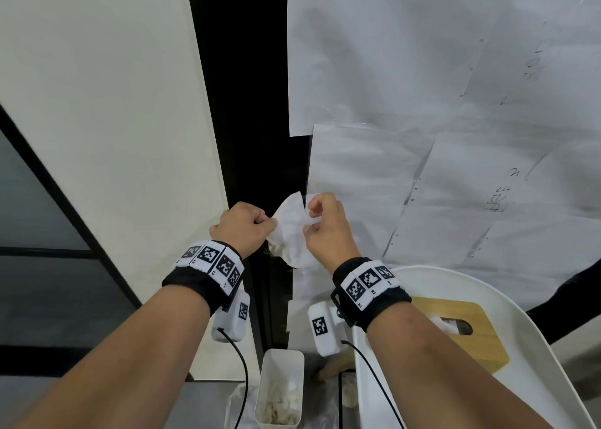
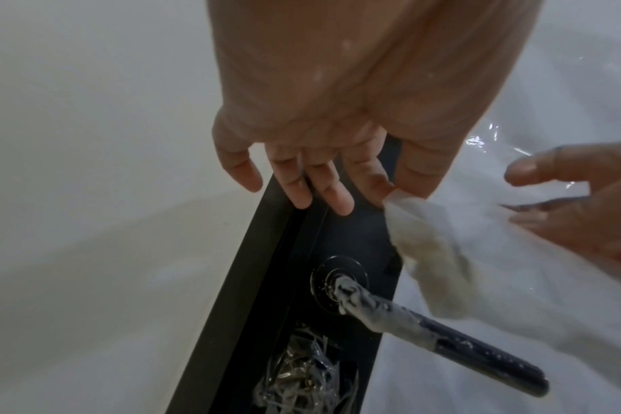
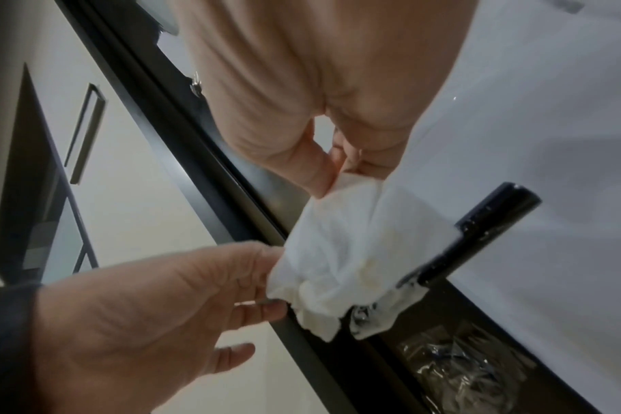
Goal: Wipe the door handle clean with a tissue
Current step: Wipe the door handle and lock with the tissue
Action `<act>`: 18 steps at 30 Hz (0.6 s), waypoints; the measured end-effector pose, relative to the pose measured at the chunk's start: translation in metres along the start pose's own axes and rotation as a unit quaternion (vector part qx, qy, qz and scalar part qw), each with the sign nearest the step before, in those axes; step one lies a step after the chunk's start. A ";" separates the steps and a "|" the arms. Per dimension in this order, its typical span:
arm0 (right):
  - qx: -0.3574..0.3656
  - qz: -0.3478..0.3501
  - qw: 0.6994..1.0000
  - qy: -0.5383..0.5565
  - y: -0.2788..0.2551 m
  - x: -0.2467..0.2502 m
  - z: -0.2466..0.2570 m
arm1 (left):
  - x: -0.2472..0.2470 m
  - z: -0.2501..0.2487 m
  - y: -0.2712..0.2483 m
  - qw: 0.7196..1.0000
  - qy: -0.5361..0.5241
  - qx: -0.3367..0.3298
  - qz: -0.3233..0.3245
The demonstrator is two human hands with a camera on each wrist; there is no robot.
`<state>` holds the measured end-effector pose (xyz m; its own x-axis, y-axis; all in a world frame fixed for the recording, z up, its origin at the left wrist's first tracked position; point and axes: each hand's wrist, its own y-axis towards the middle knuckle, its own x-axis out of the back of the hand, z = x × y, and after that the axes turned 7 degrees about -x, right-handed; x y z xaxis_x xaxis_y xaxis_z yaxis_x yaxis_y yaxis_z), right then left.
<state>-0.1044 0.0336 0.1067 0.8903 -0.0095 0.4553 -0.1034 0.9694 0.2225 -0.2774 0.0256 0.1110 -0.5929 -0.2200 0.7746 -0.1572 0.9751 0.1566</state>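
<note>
White paste is smearing the black door handle (image 2: 433,329) near its round base, and we are holding a tissue (image 1: 292,230) stretched between both hands just above that handle. Our left hand (image 1: 242,225) is pinching one edge of the tissue between thumb and forefinger, while its other fingers are hanging loosely over the dark door frame (image 2: 266,280). Our right hand (image 1: 328,230) is pinching the opposite edge, so the two hands are sitting close together but apart. From the right wrist view the tissue's lower fold is hanging against the smeared part of the handle, and yellowish stains are already showing on it. We are judging this as the tissue being spread or refolded to find a clean face. Pulling the thin, damp sheet between two pinches could be tearing it, and a soiled face could be spreading paste along the handle's cleaner outer end. Plastic sheeting (image 1: 422,103) beside the handle could also be snagging our fingers.
</note>
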 end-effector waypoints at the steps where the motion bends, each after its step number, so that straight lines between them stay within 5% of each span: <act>1: 0.005 0.004 1.000 0.000 0.002 0.002 0.001 | -0.001 0.001 0.000 1.000 0.012 0.007 0.002; 5: 0.028 0.031 0.999 -0.001 0.004 0.003 0.004 | -0.004 0.002 -0.003 0.999 0.036 0.013 0.020; 12: 0.036 0.028 0.999 -0.012 0.007 0.002 0.010 | -0.010 0.002 -0.002 0.991 -0.061 -0.099 0.063; 18: 0.033 0.056 0.996 -0.065 0.014 0.003 0.010 | -0.008 0.000 -0.004 0.993 -0.066 -0.085 0.049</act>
<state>-0.1073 0.0445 0.1194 0.8070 0.0610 0.5874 -0.2311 0.9479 0.2191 -0.2723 0.0229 0.1044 -0.6992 -0.1140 0.7058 0.0365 0.9802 0.1944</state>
